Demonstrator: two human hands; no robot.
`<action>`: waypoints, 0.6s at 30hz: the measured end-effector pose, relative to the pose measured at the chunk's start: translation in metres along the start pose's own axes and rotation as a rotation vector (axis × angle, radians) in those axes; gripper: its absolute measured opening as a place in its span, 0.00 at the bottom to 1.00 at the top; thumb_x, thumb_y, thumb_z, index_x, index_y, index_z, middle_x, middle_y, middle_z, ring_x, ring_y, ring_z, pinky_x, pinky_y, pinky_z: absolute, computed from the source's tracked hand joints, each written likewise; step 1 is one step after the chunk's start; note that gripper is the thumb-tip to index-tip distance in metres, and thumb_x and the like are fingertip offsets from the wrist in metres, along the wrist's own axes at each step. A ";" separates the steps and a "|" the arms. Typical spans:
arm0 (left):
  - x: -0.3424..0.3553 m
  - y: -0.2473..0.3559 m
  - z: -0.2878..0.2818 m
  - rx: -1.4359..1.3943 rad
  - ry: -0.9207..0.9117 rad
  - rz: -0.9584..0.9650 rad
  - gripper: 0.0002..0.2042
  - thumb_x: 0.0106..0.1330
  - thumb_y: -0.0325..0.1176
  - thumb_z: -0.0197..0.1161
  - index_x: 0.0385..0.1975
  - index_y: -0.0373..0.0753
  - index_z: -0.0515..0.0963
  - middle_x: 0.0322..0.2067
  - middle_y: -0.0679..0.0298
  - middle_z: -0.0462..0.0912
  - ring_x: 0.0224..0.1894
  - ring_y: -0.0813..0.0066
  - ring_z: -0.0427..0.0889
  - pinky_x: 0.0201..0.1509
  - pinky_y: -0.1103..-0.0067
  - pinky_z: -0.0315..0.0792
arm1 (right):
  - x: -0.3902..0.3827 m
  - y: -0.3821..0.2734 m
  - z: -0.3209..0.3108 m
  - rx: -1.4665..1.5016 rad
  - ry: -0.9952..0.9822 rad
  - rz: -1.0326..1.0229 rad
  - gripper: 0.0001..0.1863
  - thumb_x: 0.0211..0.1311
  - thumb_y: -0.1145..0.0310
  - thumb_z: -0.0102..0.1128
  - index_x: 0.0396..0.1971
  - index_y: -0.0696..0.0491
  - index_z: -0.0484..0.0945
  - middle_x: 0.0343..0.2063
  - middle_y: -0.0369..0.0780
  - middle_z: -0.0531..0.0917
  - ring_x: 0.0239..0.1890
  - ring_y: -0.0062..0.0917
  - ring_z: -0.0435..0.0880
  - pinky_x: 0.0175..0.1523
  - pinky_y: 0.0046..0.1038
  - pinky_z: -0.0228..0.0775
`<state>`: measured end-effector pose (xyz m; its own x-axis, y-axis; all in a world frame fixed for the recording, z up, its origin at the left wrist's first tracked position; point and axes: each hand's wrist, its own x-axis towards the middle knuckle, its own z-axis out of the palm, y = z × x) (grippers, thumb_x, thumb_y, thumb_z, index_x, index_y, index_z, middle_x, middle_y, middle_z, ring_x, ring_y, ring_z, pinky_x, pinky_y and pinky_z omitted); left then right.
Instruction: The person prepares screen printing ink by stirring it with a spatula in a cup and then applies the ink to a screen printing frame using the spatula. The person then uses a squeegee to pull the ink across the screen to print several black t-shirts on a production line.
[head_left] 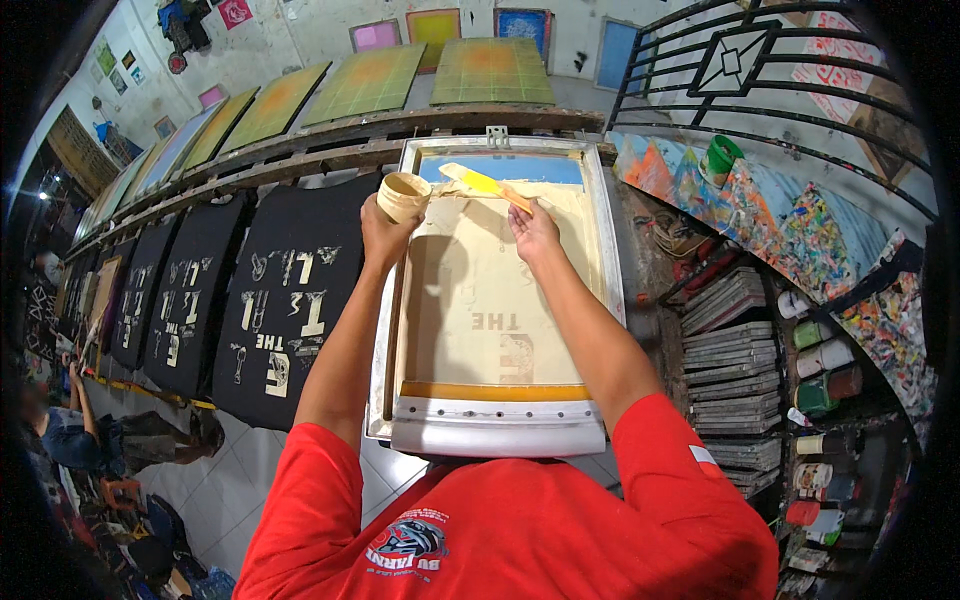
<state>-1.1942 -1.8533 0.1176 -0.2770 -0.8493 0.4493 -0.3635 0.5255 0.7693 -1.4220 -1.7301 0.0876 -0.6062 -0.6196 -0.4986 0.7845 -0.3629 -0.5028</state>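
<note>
My left hand (392, 225) grips a small cream-coloured tub (403, 198) above the upper left of a metal-framed printing screen (610, 275). My right hand (532, 228) holds a spatula (490, 187) by its orange handle, its yellow blade angled up and leftward toward the tub. The screen's mesh (460, 300) is coated in cream ink, with a thicker smear along its upper part below a blue band. A squeegee strip (490, 390) or bar in orange lies across the screen's lower end, just above the frame's near edge.
Printed black shirts (270, 260) lie on boards to the left, where another person (80, 430) stands. Behind are green boards (355, 80) on a wooden rail. To the right are a metal railing (740, 55), a paint-splattered sloping panel (790, 230), stacked frames (730, 370) and several paint tubs (830, 390).
</note>
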 end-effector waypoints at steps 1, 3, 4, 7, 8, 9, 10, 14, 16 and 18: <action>-0.001 0.001 0.001 0.005 0.001 0.002 0.33 0.42 0.34 0.78 0.49 0.30 0.70 0.47 0.48 0.75 0.51 0.54 0.75 0.56 0.66 0.70 | -0.003 -0.001 -0.001 0.003 -0.003 0.003 0.11 0.70 0.63 0.53 0.42 0.56 0.72 0.37 0.41 0.78 0.40 0.28 0.80 0.50 0.27 0.77; -0.003 0.003 0.005 -0.052 -0.033 -0.001 0.32 0.42 0.33 0.78 0.48 0.30 0.71 0.46 0.48 0.75 0.51 0.54 0.75 0.56 0.67 0.70 | -0.008 -0.008 -0.002 0.026 -0.001 0.015 0.11 0.70 0.64 0.52 0.42 0.57 0.72 0.36 0.41 0.78 0.39 0.27 0.80 0.50 0.27 0.77; -0.003 0.005 0.007 -0.080 -0.050 -0.003 0.32 0.41 0.32 0.78 0.48 0.30 0.71 0.46 0.48 0.75 0.51 0.54 0.75 0.55 0.67 0.70 | -0.012 -0.011 -0.002 0.037 0.000 0.021 0.11 0.70 0.64 0.52 0.42 0.57 0.72 0.35 0.41 0.78 0.39 0.27 0.80 0.50 0.27 0.77; -0.006 0.014 0.013 -0.118 -0.086 -0.014 0.32 0.40 0.32 0.79 0.47 0.30 0.72 0.46 0.49 0.76 0.51 0.54 0.75 0.55 0.67 0.70 | -0.010 -0.019 -0.006 -0.017 -0.094 -0.046 0.11 0.70 0.64 0.53 0.42 0.57 0.72 0.35 0.41 0.79 0.38 0.27 0.81 0.49 0.26 0.77; -0.006 0.018 0.014 -0.131 -0.098 -0.017 0.32 0.40 0.32 0.79 0.46 0.30 0.72 0.46 0.49 0.76 0.51 0.54 0.75 0.55 0.67 0.70 | -0.009 -0.020 -0.006 -0.095 -0.115 -0.127 0.12 0.70 0.64 0.54 0.42 0.58 0.73 0.35 0.41 0.80 0.38 0.28 0.82 0.49 0.26 0.77; -0.007 0.019 0.014 -0.142 -0.101 -0.017 0.32 0.40 0.33 0.79 0.46 0.30 0.72 0.46 0.49 0.76 0.51 0.53 0.75 0.55 0.67 0.70 | -0.009 -0.019 -0.005 -0.170 -0.135 -0.204 0.13 0.69 0.64 0.55 0.42 0.60 0.74 0.34 0.41 0.81 0.38 0.28 0.83 0.48 0.26 0.78; -0.007 0.021 0.013 -0.154 -0.102 -0.016 0.32 0.40 0.33 0.79 0.46 0.30 0.72 0.46 0.48 0.76 0.51 0.53 0.75 0.55 0.67 0.70 | -0.009 -0.017 -0.004 -0.247 -0.156 -0.282 0.14 0.69 0.64 0.55 0.43 0.61 0.74 0.34 0.42 0.82 0.38 0.28 0.83 0.47 0.26 0.78; -0.004 0.009 0.010 0.014 0.051 -0.002 0.33 0.40 0.34 0.79 0.47 0.30 0.71 0.46 0.47 0.76 0.51 0.52 0.75 0.55 0.65 0.70 | -0.010 0.000 -0.009 -0.996 -0.354 -0.784 0.15 0.65 0.66 0.61 0.45 0.60 0.79 0.35 0.44 0.85 0.36 0.29 0.85 0.44 0.27 0.78; -0.005 -0.001 -0.001 0.018 0.052 -0.020 0.33 0.41 0.36 0.78 0.48 0.30 0.70 0.46 0.47 0.76 0.51 0.52 0.75 0.56 0.64 0.70 | -0.024 0.010 -0.009 -1.266 -0.530 -1.053 0.14 0.63 0.67 0.62 0.47 0.56 0.81 0.37 0.45 0.86 0.36 0.30 0.86 0.43 0.27 0.77; -0.004 0.001 -0.008 0.042 0.059 -0.021 0.34 0.42 0.37 0.78 0.48 0.30 0.70 0.46 0.47 0.76 0.52 0.52 0.74 0.56 0.64 0.70 | -0.027 0.012 -0.009 -1.468 -0.675 -1.157 0.14 0.59 0.70 0.61 0.47 0.49 0.81 0.39 0.43 0.85 0.39 0.34 0.84 0.44 0.31 0.76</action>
<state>-1.1860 -1.8494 0.1203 -0.2164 -0.8607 0.4607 -0.4061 0.5085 0.7593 -1.3976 -1.7114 0.0889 -0.2415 -0.7954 0.5559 -0.7785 -0.1832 -0.6003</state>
